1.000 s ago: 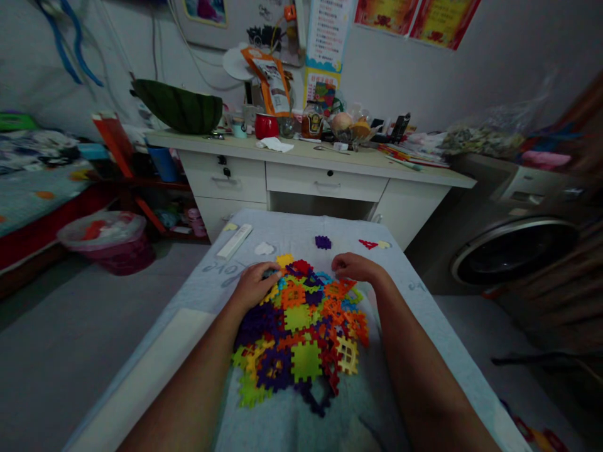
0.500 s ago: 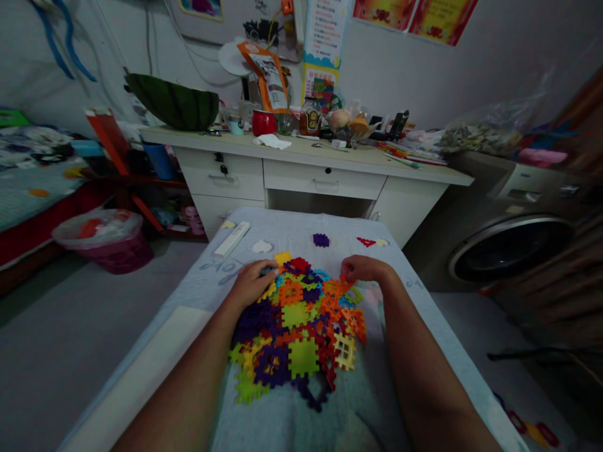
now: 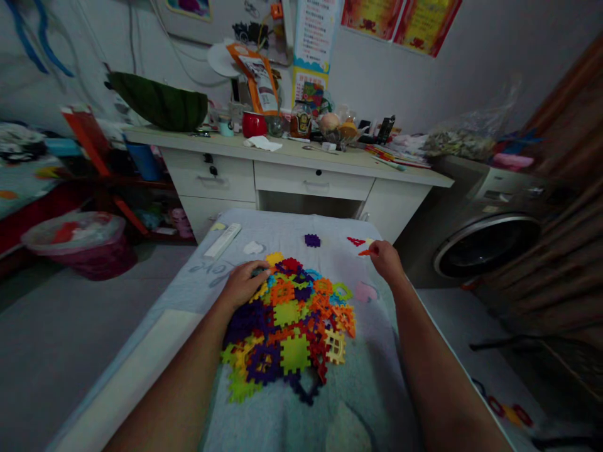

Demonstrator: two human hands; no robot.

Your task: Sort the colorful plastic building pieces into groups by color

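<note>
A heap of colourful interlocking plastic tiles (image 3: 289,323) lies on a low table covered in pale blue cloth (image 3: 282,235). My left hand (image 3: 242,284) rests on the heap's far-left edge, fingers curled over a tile. My right hand (image 3: 386,260) is stretched out to the far right of the heap, pinching a small orange piece (image 3: 364,252). It hovers beside a red triangular piece (image 3: 355,241) lying on the cloth. A lone purple tile (image 3: 311,240) sits farther back.
A white stick-shaped object (image 3: 222,240) and a small white scrap (image 3: 253,248) lie at the table's far left. Beyond stands a cluttered white desk (image 3: 287,172), a washing machine (image 3: 490,232) to the right, a pink bin (image 3: 78,242) on the left.
My right hand left the heap's far edge and moved right and away, carrying a small orange piece toward the red piece. My left hand stayed on the heap.
</note>
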